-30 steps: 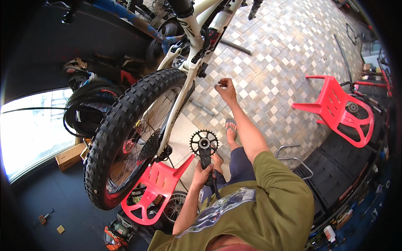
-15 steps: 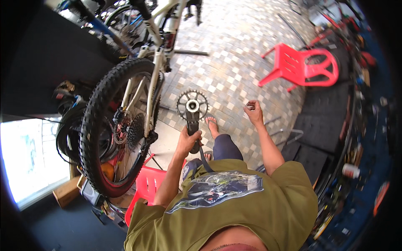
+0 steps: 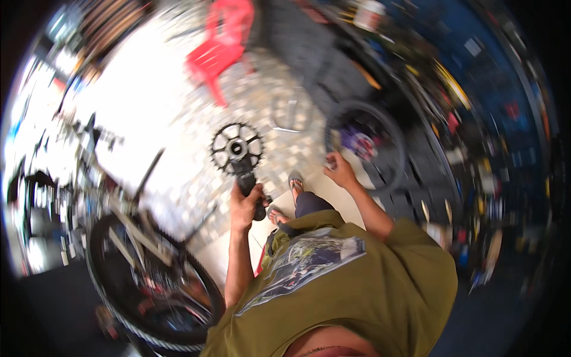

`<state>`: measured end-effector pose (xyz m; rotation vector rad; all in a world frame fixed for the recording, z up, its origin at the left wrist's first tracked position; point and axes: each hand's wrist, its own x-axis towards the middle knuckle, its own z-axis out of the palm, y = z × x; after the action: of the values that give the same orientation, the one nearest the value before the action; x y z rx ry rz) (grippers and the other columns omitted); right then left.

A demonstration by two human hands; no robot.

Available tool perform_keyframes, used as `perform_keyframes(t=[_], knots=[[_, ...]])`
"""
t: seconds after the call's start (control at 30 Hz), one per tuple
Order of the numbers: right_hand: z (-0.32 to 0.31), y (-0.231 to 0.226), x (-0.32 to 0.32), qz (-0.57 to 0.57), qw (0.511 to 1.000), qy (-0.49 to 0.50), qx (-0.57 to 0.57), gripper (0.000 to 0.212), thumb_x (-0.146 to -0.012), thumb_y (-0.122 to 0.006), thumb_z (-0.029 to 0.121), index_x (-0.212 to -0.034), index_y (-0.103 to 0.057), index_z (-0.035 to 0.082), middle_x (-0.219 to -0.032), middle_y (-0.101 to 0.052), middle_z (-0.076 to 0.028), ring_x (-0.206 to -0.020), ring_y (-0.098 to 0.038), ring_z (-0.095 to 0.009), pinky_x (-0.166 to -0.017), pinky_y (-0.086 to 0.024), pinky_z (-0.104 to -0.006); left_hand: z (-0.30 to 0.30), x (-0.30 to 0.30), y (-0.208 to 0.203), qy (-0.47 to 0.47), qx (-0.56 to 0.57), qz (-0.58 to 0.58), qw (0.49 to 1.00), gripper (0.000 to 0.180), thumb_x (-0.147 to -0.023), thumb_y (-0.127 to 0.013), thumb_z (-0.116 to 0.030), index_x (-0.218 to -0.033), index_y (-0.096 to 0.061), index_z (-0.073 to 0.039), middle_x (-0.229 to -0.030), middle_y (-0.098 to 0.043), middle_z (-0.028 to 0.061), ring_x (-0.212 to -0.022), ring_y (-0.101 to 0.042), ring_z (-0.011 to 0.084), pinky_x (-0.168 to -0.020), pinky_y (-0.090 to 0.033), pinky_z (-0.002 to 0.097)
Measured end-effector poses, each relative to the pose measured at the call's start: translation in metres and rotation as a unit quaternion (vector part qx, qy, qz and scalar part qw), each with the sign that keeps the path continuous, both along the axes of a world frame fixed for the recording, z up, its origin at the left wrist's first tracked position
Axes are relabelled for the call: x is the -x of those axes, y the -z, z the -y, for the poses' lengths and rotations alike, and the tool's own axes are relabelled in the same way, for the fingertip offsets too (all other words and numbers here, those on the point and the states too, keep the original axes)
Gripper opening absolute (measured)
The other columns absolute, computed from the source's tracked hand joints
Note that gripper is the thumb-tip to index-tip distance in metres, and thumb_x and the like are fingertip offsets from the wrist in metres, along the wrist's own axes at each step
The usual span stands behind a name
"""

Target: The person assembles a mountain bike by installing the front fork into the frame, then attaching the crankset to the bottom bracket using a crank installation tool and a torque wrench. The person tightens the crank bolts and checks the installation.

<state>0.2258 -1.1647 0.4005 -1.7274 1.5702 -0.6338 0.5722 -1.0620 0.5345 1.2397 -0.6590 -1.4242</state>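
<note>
A black bicycle crank with a toothed chainring [image 3: 237,148] is held upright in front of me. My left hand [image 3: 242,205] is wrapped round its crank arm, with the chainring pointing away from me and its silver-edged centre facing up. To the right, my right hand [image 3: 341,171] is raised with its fingers pinched together. Something small may be between them, but blur hides what it is. Beyond that hand lies a bicycle wheel with a grey tyre [image 3: 399,140], apart from the crank.
A pale-framed bicycle with a knobbly rear tyre [image 3: 98,279] stands at the lower left. Ahead, a red plastic chair [image 3: 223,52] is on the tiled floor. Blurred tools and containers line the right side, with a white tub [image 3: 369,15] among them.
My view has swung to the right, so the bicycle and red chair appear farther left, and the wheel at the right has come into view. Both hands keep their grips.
</note>
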Motion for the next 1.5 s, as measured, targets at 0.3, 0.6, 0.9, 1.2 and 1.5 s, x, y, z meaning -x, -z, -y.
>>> perform_keyframes(t=[0.3,0.6,0.9,1.2,1.5], knots=[[-0.097,-0.131,0.216,-0.049,0.957,0.251,0.135,0.048,-0.082,-0.079,0.026,-0.121,-0.060,0.005,-0.105,-0.069,-0.012,-0.091,-0.067,-0.026,-0.081,-0.054,-0.0386,0.018,0.200,-0.012,0.286,0.008,0.028,0.958,0.020,-0.092,-0.068,-0.007,-0.103,-0.052,-0.003,-0.072,-0.061,0.0064,-0.053,-0.060,0.0155,-0.051,-0.053,0.0316],[-0.179,-0.162,0.515,-0.238,0.821,0.503,0.125,0.045,-0.083,-0.079,0.034,-0.116,-0.068,0.006,-0.101,-0.073,-0.013,-0.094,-0.071,-0.029,-0.081,-0.055,-0.0409,0.001,0.438,-0.035,0.427,0.028,0.036,0.903,0.022,-0.091,-0.066,-0.006,-0.106,-0.050,-0.003,-0.070,-0.059,0.0066,-0.053,-0.061,0.0161,-0.053,-0.055,0.0332],[-0.175,-0.135,0.677,-0.273,0.832,0.483,0.002,0.048,-0.085,-0.076,0.037,-0.119,-0.069,0.005,-0.116,-0.070,-0.018,-0.113,-0.066,-0.034,-0.094,-0.054,-0.0444,-0.030,0.612,-0.042,0.450,0.004,0.040,0.892,0.022,-0.092,-0.067,-0.008,-0.106,-0.051,-0.002,-0.072,-0.059,0.0065,-0.053,-0.059,0.0161,-0.051,-0.054,0.0331],[-0.190,-0.134,0.704,-0.221,0.823,0.524,0.012,0.046,-0.088,-0.072,0.029,-0.129,-0.067,0.011,-0.125,-0.062,-0.014,-0.118,-0.062,-0.033,-0.096,-0.053,-0.0465,-0.010,0.687,-0.045,0.537,0.034,0.026,0.843,0.023,-0.093,-0.066,-0.005,-0.110,-0.051,-0.001,-0.070,-0.062,0.0061,-0.056,-0.063,0.0157,-0.052,-0.051,0.0312],[-0.280,-0.148,0.770,-0.069,0.780,0.609,0.128,0.026,-0.085,-0.072,0.016,-0.110,-0.073,0.009,-0.099,-0.074,-0.010,-0.084,-0.073,-0.028,-0.078,-0.057,-0.0400,0.012,0.748,-0.054,0.598,0.044,0.038,0.800,0.021,-0.094,-0.064,-0.004,-0.110,-0.050,-0.001,-0.073,-0.061,0.0071,-0.057,-0.061,0.0156,-0.056,-0.052,0.0320]])
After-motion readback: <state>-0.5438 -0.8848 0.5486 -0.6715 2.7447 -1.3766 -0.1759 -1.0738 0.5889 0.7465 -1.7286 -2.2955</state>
